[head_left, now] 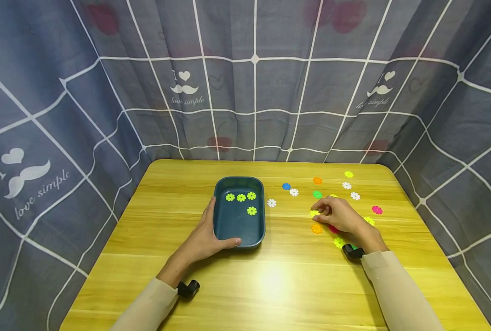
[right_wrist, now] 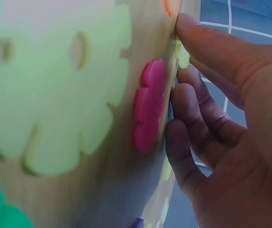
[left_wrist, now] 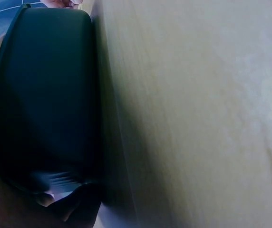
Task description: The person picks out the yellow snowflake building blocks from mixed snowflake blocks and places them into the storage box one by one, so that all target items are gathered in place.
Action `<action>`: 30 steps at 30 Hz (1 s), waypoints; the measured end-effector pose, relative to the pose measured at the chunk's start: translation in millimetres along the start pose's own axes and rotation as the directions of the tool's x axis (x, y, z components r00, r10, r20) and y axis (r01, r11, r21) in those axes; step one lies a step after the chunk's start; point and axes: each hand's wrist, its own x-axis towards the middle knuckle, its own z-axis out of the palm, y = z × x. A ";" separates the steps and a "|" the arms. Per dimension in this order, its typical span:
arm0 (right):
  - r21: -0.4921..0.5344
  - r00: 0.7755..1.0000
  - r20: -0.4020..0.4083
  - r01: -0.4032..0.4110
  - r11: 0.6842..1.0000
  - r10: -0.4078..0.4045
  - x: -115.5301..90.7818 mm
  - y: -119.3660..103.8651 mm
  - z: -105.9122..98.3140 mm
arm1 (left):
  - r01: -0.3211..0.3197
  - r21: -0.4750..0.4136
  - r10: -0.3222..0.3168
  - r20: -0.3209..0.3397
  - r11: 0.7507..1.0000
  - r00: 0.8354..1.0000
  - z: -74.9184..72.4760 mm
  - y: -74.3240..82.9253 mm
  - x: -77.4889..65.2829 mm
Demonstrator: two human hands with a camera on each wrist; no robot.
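My left hand [head_left: 204, 236] holds a dark blue-green tray [head_left: 239, 232], its thumb over the near rim and its fingers along the left side. Inside the tray lie several yellow-green snowflake discs [head_left: 251, 211]. On the right, my right hand [head_left: 342, 215] has thumb and forefinger at either edge of a yellow snowflake disc [head_left: 314, 213], low over the table; the right wrist view shows this disc [right_wrist: 183, 56] between the fingertips. A pink disc [right_wrist: 149, 105] lies under that hand, partly hidden in the head view. An orange disc [head_left: 316, 228] is just nearer.
Loose discs lie about the right half of the wooden table [head_left: 270, 294]: a blue disc [head_left: 286, 186], white discs [head_left: 271, 202], a green disc [head_left: 317, 194], a pink disc [head_left: 377, 210] and yellow ones [head_left: 339, 242]. A grey checked curtain [head_left: 237, 92] surrounds the table's back and sides.
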 end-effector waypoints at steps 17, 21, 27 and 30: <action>0.024 1.000 -0.001 -0.011 1.000 0.011 1.4 -6.1 0.7 | -0.005 -0.002 0.005 -0.001 1.000 1.000 -0.4 -0.1 0.5; 0.024 1.000 -0.001 0.001 1.000 -0.001 1.6 -6.9 2.7 | -0.003 0.001 0.003 0.002 1.000 1.000 0.3 -0.9 -0.1; 0.047 1.000 0.008 0.012 0.999 -0.013 4.7 -7.7 4.8 | -0.003 0.005 0.003 0.003 1.000 1.000 0.4 -1.6 -0.3; 0.058 1.000 0.012 0.010 0.998 -0.011 6.2 -7.8 5.5 | -0.005 0.006 0.005 0.002 1.000 1.000 0.3 -1.6 -0.2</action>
